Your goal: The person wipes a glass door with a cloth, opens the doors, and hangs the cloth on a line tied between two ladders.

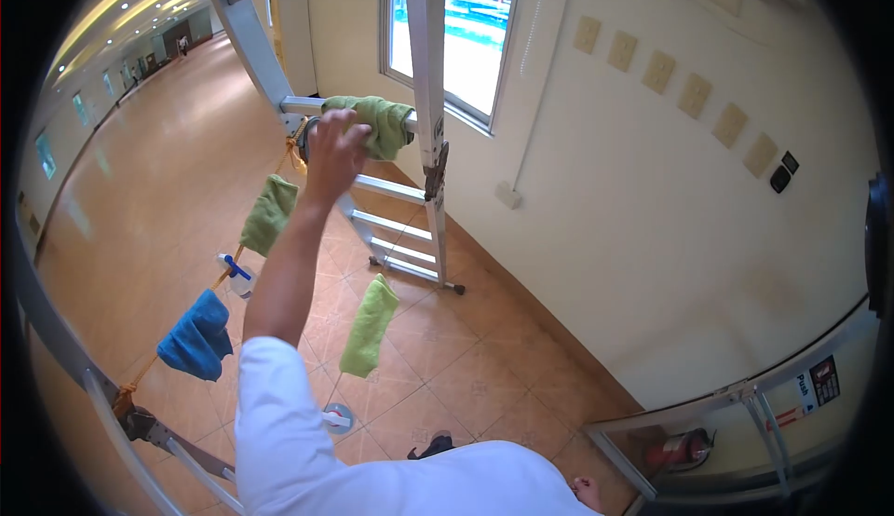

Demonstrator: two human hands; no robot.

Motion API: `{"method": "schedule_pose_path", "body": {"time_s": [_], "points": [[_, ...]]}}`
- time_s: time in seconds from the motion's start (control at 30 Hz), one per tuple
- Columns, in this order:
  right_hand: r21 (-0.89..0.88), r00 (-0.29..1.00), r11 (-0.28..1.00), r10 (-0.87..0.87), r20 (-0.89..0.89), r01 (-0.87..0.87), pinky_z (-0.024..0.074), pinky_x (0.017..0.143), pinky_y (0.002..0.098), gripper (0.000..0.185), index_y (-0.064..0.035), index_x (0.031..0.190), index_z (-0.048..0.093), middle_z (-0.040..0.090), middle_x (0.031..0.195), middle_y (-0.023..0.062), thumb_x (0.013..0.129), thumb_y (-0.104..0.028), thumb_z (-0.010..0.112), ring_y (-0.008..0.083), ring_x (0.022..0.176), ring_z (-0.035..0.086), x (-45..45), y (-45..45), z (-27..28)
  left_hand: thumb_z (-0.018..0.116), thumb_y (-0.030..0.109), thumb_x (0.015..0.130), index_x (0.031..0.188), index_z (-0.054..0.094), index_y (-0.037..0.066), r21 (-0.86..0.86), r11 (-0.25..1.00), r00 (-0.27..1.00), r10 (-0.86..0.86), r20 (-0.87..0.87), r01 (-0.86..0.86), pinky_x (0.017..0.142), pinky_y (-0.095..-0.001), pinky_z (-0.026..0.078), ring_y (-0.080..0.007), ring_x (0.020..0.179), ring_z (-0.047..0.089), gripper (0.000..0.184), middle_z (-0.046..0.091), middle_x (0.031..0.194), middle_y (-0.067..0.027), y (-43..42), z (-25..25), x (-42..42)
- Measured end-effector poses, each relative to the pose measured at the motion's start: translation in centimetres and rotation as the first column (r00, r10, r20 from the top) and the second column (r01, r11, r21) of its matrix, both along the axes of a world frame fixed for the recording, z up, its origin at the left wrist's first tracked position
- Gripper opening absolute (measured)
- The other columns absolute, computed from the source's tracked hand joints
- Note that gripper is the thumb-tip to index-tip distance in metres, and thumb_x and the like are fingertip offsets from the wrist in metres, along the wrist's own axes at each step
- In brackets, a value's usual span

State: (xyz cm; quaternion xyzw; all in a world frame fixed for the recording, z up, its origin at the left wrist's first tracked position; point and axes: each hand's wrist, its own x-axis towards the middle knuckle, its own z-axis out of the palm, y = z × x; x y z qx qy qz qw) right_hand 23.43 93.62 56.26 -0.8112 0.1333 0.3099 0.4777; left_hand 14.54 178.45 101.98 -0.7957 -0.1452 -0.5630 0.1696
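My left hand point(337, 155) reaches up to a folded green cloth point(377, 125) draped over a rung of the aluminium ladder point(430, 69). Its fingers look loosely curved and apart, slightly blurred, at the cloth's near side; whether they touch it I cannot tell. Beneath my forearm runs an orange rope point(149, 367), on which hang a darker green cloth point(270, 215), a spray bottle point(241, 279) with a blue trigger and a blue cloth point(197, 337). Low at the bottom edge, a small part of my right hand point(587, 492) shows beside my white shirt; most of it is hidden.
A lime-green cloth point(370, 326) shows above the tiled floor point(484, 358), near a round grey-blue object point(337, 418). Another ladder's metal rails point(102, 404) stand at left. Right are a wall with switch plates point(694, 96), a window point(475, 41) and a fire extinguisher point(680, 448).
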Motion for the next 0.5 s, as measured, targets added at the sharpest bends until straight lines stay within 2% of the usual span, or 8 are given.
{"method": "schedule_pose_path", "body": {"time_s": [0.03, 0.07, 0.1, 0.17, 0.2, 0.27, 0.33, 0.5], "points": [[0.002, 1.000, 1.000, -0.005, 0.006, 0.005, 0.0490, 0.050, 0.0297, 0.022, -0.0042, 0.111, 0.055, 0.061, 0.083, 0.0070, 0.096, -0.018, 0.063, 0.0156, 0.062, 0.060, 0.2, -1.5, -1.4, 0.074, 0.027, 0.085, 0.102, 0.069, 0.011, -0.124, 0.988, 0.995, -0.099, -0.021, 0.096, 0.087, -0.0431, 0.048, -0.0286, 0.100, 0.063, 0.024, 0.066, 0.094, -0.0081, 2.9, 0.3, 0.8], [0.007, 0.998, 0.999, -0.045, 0.054, 0.045, 0.0489, 0.050, 0.0295, 0.023, -0.0038, 0.112, 0.055, 0.061, 0.083, 0.0069, 0.096, -0.018, 0.063, 0.0153, 0.062, 0.060, 0.0, -3.4, -3.5, 0.066, 0.029, 0.093, 0.098, 0.068, 0.006, -0.597, 0.798, 0.981, 0.041, 0.191, 0.083, 0.081, -0.0415, 0.051, -0.0284, 0.088, 0.068, 0.023, 0.069, 0.084, -0.0101, 1.5, 3.5, 0.8], [0.018, 0.991, 0.996, -0.091, 0.096, 0.090, 0.0488, 0.049, 0.0294, 0.023, -0.0035, 0.112, 0.054, 0.061, 0.083, 0.0068, 0.096, -0.019, 0.062, 0.0150, 0.062, 0.060, -0.4, -4.1, -5.0, 0.058, 0.038, 0.099, 0.101, 0.067, 0.003, -0.507, 0.776, 0.889, -0.147, 0.433, 0.375, 0.075, -0.0389, 0.052, -0.0252, 0.079, 0.068, 0.036, 0.071, 0.086, -0.0120, 2.2, 6.1, 0.3], [0.062, 0.977, 0.980, -0.196, 0.088, 0.191, 0.0487, 0.049, 0.0286, 0.018, -0.0049, 0.106, 0.055, 0.059, 0.079, 0.0054, 0.097, -0.019, 0.062, 0.0152, 0.062, 0.060, -2.0, -4.4, -2.9, 0.060, 0.041, 0.099, 0.101, 0.068, 0.000, -0.531, 0.768, 0.856, -0.043, 0.516, 0.358, 0.071, -0.0319, 0.051, -0.0142, 0.075, 0.063, 0.041, 0.070, 0.084, -0.0082, -2.7, 13.0, -1.5], [0.096, 0.957, 0.958, -0.277, 0.084, 0.269, 0.0487, 0.050, 0.0279, 0.014, -0.0062, 0.101, 0.056, 0.058, 0.075, 0.0039, 0.098, -0.019, 0.062, 0.0154, 0.061, 0.059, -2.4, -3.1, 0.3, 0.062, 0.039, 0.099, 0.101, 0.069, 0.000, -0.502, 0.679, 0.806, -0.234, 0.543, 0.536, 0.070, -0.0296, 0.051, -0.0109, 0.075, 0.063, 0.040, 0.070, 0.084, -0.0055, -3.4, 14.9, -1.9], [0.077, 0.934, 0.936, -0.349, 0.078, 0.344, 0.0475, 0.051, 0.0251, 0.013, -0.0072, 0.100, 0.056, 0.058, 0.076, 0.0032, 0.100, -0.019, 0.060, 0.0134, 0.060, 0.058, -2.6, -1.1, 4.3, 0.063, 0.039, 0.098, 0.102, 0.070, 0.000, -0.572, 0.571, 0.806, -0.352, 0.476, 0.588, 0.070, -0.0268, 0.050, -0.0090, 0.076, 0.063, 0.040, 0.070, 0.085, -0.0035, -7.2, 18.0, -1.9], [-0.001, 0.894, 0.983, -0.168, 0.416, 0.186, 0.0461, 0.049, 0.0248, 0.012, -0.0079, 0.102, 0.057, 0.058, 0.076, 0.0026, 0.100, -0.019, 0.060, 0.0112, 0.059, 0.056, -0.5, -2.6, 1.5, 0.064, 0.037, 0.098, 0.103, 0.070, 0.001, -0.746, 0.412, 0.779, -0.586, 0.223, 0.523, 0.071, -0.0258, 0.050, -0.0077, 0.075, 0.061, 0.037, 0.070, 0.085, -0.0019, -11.4, 19.3, -0.3], [0.412, 0.786, 0.910, -0.219, 0.578, -0.049, 0.0514, 0.090, 0.0298, 0.037, -0.0057, 0.132, 0.053, 0.061, 0.111, 0.0033, 0.098, -0.012, 0.063, 0.0140, 0.104, 0.060, 3.7, 6.6, 18.9, 0.065, 0.041, 0.096, 0.087, 0.068, 0.004, -0.722, 0.592, 0.626, -0.726, -0.283, 0.360, 0.068, -0.0265, 0.047, -0.0067, 0.069, 0.053, 0.038, 0.061, 0.074, 0.0027, -22.5, 17.5, 5.9]]}}
